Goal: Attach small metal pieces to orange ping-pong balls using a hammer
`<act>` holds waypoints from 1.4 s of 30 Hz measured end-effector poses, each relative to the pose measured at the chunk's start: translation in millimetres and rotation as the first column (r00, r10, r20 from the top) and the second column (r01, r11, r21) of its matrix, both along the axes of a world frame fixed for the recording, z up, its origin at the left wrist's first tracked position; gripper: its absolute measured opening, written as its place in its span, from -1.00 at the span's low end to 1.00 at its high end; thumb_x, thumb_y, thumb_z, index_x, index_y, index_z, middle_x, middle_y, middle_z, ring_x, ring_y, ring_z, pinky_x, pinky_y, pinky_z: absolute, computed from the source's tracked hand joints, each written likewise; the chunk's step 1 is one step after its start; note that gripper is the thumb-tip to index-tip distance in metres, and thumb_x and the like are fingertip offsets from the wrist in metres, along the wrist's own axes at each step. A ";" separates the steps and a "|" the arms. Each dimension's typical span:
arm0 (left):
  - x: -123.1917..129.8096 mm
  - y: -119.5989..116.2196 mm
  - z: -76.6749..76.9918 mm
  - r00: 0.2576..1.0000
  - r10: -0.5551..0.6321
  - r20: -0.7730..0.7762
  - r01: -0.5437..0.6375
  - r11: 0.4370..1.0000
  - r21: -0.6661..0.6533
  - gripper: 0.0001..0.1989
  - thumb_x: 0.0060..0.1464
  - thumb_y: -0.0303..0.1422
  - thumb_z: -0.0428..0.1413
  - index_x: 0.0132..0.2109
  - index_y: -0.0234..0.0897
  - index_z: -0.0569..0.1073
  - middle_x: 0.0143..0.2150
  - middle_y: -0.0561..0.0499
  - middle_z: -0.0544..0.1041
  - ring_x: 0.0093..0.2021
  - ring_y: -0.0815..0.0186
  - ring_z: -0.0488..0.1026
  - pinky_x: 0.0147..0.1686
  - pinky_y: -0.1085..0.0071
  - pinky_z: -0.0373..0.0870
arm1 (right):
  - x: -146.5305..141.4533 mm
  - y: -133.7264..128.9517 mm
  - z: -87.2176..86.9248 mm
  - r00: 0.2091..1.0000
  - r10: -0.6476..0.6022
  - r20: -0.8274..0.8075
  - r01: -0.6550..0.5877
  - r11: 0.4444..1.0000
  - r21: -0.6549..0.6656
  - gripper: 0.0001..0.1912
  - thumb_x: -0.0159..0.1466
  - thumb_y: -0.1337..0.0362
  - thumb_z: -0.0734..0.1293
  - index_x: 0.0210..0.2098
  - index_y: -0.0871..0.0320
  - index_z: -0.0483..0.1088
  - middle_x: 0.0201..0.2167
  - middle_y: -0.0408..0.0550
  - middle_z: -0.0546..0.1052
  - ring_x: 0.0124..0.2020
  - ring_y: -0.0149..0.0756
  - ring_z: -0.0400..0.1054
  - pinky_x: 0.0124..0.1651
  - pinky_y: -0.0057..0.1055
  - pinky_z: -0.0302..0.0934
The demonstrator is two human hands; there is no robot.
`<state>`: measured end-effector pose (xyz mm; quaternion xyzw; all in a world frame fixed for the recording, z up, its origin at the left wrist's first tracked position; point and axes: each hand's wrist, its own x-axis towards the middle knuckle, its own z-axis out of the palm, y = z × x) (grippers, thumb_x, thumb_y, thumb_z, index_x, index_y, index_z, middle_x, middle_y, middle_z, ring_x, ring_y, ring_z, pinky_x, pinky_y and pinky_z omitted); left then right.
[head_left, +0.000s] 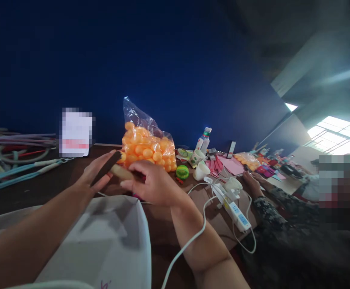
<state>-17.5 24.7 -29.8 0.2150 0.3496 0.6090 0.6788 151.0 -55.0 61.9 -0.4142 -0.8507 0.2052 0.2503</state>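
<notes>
My left hand [95, 172] is raised over the near edge of the table, with a dark brown flat strip [107, 167] between its thumb and fingers. My right hand [150, 180] is closed just to the right, its thumb and fingertips at a beige rounded piece [121, 172] whose kind I cannot make out. That piece meets the strip between the two hands. Right behind them stands a clear plastic bag [147, 148] filled with orange balls. Below my hands is a large white container [102, 241] with a curved rim.
A green ball-like toy [182, 172], white cup [201, 171] and bottle [204, 139] stand right of the bag. A white power strip [238, 216] trails cables past my right arm. Blue cords [21, 174] lie left. At right, a co-worker's hands [253, 184] hold a phone-like object.
</notes>
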 end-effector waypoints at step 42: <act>3.4 -0.8 3.5 1.000 0.008 -0.018 -0.007 0.996 0.084 -0.88 -0.03 -0.53 0.14 -0.29 -0.44 0.54 -0.41 -0.04 0.56 -0.47 0.37 0.48 -0.52 0.51 0.47 | -0.6 25.9 -25.5 0.965 -0.263 0.024 0.258 0.958 0.128 -0.80 0.37 0.29 0.11 -0.15 0.12 0.34 -0.36 -0.09 0.53 -0.40 -0.35 0.38 -0.31 -0.45 0.18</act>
